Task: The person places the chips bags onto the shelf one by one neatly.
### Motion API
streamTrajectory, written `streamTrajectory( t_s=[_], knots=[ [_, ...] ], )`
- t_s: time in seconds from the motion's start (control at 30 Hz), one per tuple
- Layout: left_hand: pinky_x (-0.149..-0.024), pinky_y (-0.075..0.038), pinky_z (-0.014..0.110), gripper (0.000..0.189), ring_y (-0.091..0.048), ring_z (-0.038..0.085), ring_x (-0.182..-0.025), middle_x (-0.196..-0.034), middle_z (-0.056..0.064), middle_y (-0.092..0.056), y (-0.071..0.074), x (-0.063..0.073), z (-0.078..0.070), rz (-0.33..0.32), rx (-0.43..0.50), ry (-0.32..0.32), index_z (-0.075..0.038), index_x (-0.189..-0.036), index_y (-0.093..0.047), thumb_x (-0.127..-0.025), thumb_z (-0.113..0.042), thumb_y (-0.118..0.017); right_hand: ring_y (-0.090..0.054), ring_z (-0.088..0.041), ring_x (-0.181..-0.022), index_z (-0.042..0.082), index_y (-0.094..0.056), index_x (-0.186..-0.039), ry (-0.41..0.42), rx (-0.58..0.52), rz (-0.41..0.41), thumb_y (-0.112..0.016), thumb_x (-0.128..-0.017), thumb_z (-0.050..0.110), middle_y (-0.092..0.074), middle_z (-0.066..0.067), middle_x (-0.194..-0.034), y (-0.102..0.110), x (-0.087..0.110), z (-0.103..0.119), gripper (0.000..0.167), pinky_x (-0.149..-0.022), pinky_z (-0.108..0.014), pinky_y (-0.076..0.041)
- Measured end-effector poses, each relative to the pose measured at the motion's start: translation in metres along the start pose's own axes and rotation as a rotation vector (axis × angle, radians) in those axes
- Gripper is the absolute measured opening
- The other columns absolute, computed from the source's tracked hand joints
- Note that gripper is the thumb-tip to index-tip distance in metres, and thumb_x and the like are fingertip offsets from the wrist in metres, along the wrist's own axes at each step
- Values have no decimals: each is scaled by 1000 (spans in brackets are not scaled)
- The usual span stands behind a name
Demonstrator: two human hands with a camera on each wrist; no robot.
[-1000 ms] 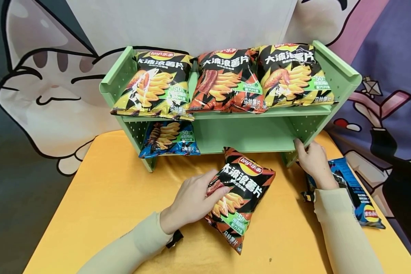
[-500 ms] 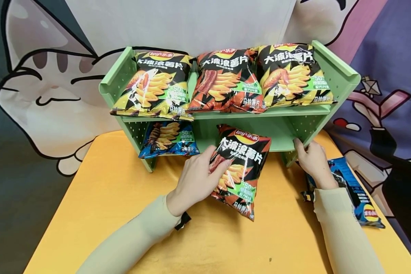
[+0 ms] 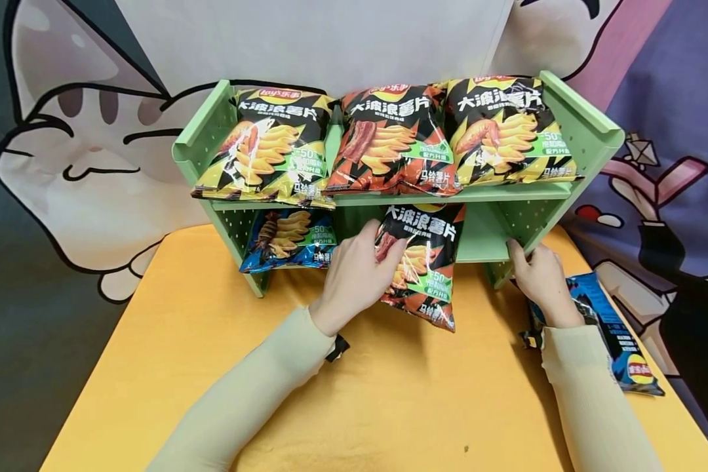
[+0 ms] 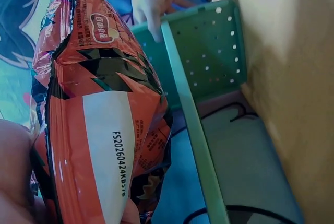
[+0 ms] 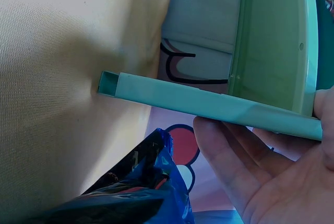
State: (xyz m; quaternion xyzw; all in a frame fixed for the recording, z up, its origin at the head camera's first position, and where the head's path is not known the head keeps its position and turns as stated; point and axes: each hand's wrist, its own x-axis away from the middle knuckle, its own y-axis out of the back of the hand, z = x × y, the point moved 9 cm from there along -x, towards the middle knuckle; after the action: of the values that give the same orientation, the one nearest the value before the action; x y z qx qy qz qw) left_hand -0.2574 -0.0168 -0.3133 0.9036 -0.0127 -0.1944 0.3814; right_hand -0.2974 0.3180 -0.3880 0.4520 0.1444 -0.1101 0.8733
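My left hand (image 3: 356, 278) grips a red and black bag of potato chips (image 3: 421, 262) by its left edge. The bag's top overlaps the lower level of a green two-tier shelf (image 3: 484, 233), while its bottom hangs out over the table. From the left wrist, the red back of the chip bag (image 4: 104, 130) fills much of the view. My right hand (image 3: 539, 278) holds the shelf's right side panel, with thumb and fingers on either side of the green panel (image 5: 209, 101) in the right wrist view. A blue chip bag (image 3: 292, 239) sits at the lower level's left end.
Two yellow and black chip bags (image 3: 265, 147) (image 3: 507, 134) and a red one (image 3: 389, 141) lean along the upper tier. Blue bags (image 3: 610, 334) lie on the yellow-covered table (image 3: 389, 406) beside my right forearm. A cartoon-printed backdrop (image 3: 94, 190) stands behind.
My left hand has lifted the red chip bag up and away from me, from in front of the shelf into the lower level's opening. My right hand has stayed on the side panel.
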Motion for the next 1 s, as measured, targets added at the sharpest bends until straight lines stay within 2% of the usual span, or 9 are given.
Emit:
streamTrajectory(
  t_s=[0.07, 0.13, 0.3, 0.43, 0.63, 0.8, 0.9, 1.0],
  knots=[
    [-41, -25, 29, 36, -38, 16, -42, -60, -1, -41, 0, -6, 2, -5, 11, 13, -13, -103, -55, -104, -49, -53, -48, -22, -56, 1, -64, -93, -9, 2, -2, -44, -109, 39, -65, -20, -75, 0, 0, -1, 46, -49, -32, -35],
    [-41, -27, 29, 36, -41, 16, -43, -61, -1, -44, -1, -11, 4, -15, 15, 24, -13, -110, -58, -105, -49, -53, -47, -22, -56, 2, -64, -92, -14, 4, -1, -44, -109, 40, -64, -18, -73, 0, 1, -2, 46, -49, -32, -34],
    [-46, -34, 33, 29, -48, 19, -47, -64, 1, -50, 0, -23, 8, -63, 16, 37, -15, -118, -62, -107, -40, -51, -51, -23, -60, -1, -67, -99, -4, -1, 9, -44, -110, 37, -68, -21, -79, 0, 2, -2, 46, -51, -31, -36],
    [-47, -37, 34, 24, -51, 19, -48, -65, 2, -54, 0, -30, 10, -97, 7, 50, -16, -109, -65, -108, -33, -48, -55, -28, -65, -2, -68, -101, 5, 0, 1, -44, -110, 35, -71, -24, -85, 1, 2, -1, 45, -54, -31, -37],
    [-43, -36, 33, 24, -50, 20, -46, -64, 5, -54, 4, -36, 16, -173, 9, 62, -10, -102, -66, -107, -27, -50, -59, -35, -70, -3, -69, -102, 12, 1, -7, -44, -110, 34, -72, -26, -87, 2, 1, 1, 45, -57, -33, -39],
    [-41, -36, 34, 25, -50, 22, -45, -62, 5, -52, 11, -38, 23, -262, -3, 50, -6, -106, -68, -108, -23, -49, -62, -37, -72, -3, -69, -104, 12, 1, -11, -44, -110, 34, -72, -27, -89, 2, 1, 1, 46, -59, -35, -41],
    [-42, -38, 35, 24, -51, 23, -47, -62, 6, -52, 12, -38, 25, -286, -27, 52, -6, -106, -68, -108, -21, -49, -60, -35, -70, -3, -69, -103, 15, 2, -11, -44, -110, 34, -72, -26, -87, 1, 0, 2, 45, -58, -34, -40],
    [-42, -40, 37, 25, -53, 25, -47, -61, 7, -52, 13, -38, 25, -292, -67, 59, -6, -98, -67, -108, -20, -48, -61, -36, -71, -3, -68, -103, 19, 2, -8, -44, -110, 34, -72, -27, -87, 0, 0, 2, 45, -59, -35, -40]
  ],
)
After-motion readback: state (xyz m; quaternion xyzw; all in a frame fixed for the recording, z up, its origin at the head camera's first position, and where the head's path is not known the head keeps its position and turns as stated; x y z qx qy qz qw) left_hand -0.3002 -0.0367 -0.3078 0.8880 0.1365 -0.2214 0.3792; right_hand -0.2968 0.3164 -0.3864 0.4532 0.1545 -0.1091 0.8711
